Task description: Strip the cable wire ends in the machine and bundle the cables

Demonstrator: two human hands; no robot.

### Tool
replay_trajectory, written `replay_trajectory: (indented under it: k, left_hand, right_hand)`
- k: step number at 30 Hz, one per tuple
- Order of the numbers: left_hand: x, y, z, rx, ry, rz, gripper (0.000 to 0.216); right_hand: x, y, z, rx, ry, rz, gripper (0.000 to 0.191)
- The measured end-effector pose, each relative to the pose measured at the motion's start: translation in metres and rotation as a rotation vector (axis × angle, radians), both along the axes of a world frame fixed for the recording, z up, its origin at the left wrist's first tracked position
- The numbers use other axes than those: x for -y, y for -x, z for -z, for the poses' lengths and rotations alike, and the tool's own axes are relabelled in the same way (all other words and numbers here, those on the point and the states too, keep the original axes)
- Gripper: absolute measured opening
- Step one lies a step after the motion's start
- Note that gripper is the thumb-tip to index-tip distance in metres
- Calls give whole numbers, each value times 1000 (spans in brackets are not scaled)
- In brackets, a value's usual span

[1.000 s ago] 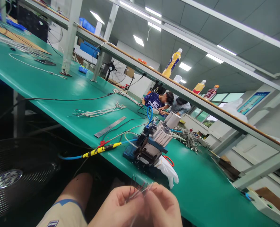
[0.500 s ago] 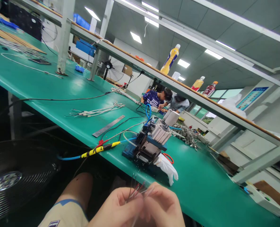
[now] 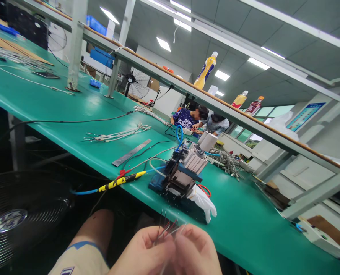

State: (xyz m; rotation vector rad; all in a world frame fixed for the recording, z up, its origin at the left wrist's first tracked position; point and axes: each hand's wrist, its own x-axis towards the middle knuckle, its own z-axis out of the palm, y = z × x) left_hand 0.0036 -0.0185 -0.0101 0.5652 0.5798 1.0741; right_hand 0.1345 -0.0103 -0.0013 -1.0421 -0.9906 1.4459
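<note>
While hands [image 3: 170,250] pinch wires [image 3: 166,227], machine [image 3: 181,173] beyond.

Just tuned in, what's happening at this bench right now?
A seated person pinches a small bundle of thin wires between the left hand and right hand, low in front of the green bench. A small pneumatic machine sits on the bench just beyond, a white glove beside it. Two other people work farther along.

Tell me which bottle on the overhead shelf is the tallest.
The yellow bottle, leftmost of three; the orange bottle and red bottle are shorter.
</note>
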Motion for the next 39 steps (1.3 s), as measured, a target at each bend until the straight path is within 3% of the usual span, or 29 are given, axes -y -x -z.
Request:
replay_trajectory:
  k: [3, 8, 15, 20, 27, 32, 39]
  left_hand:
    - [1, 0, -5, 9, -27, 8, 40]
    - [0, 2, -1, -70, -2, -8, 43]
    - [-1, 3, 4, -125, -11, -77, 43]
    - [1, 3, 0, -127, -20, -118, 40]
    - [-4, 5, -4, -153, -35, -100, 41]
    - [-2, 4, -5, -157, -58, -80, 41]
    - [-2, 7, -4, -196, -48, -63, 47]
  right_hand:
    - [-4, -1, 5, -92, 92, -95, 44]
    - [-5, 2, 14, -156, 158, -68, 44]
    - [-15, 0, 33, -179, 28, -111, 43]
    - [-12, 3, 22, -150, -22, -71, 35]
    - [-8, 2, 3, -43, 39, -95, 43]
    - [-10, 6, 1, -182, 41, -95, 35]
    - [-13, 13, 2, -209, 90, -76, 42]
